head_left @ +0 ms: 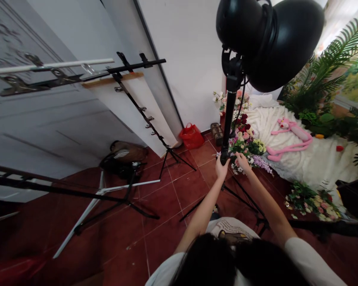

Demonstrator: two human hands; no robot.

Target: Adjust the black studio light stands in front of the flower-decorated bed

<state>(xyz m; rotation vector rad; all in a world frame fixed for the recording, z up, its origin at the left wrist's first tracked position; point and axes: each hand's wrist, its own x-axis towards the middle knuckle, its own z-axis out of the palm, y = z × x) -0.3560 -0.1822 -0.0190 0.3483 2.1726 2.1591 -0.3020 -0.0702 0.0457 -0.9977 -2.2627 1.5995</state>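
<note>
A black light stand (229,119) rises in front of me, with a large black studio lamp head (283,43) on top and a cable hanging beside the pole. My left hand (222,169) is wrapped around the pole at its dark collar. Just to the right of that collar is my right hand (242,162), its fingers curled together; what they pinch, if anything, is too small to make out. Artificial flowers (246,133) show behind the pole and my right hand. The stand's legs (241,194) spread on the floor between my forearms.
Left stand a backdrop stand with clips (137,101), a white tripod leg (77,226) and a dark bag (122,159). A red plastic bag (192,136) sits by the wall. On the right, a pink plush toy (295,135) lies on white fabric (256,115) among greenery.
</note>
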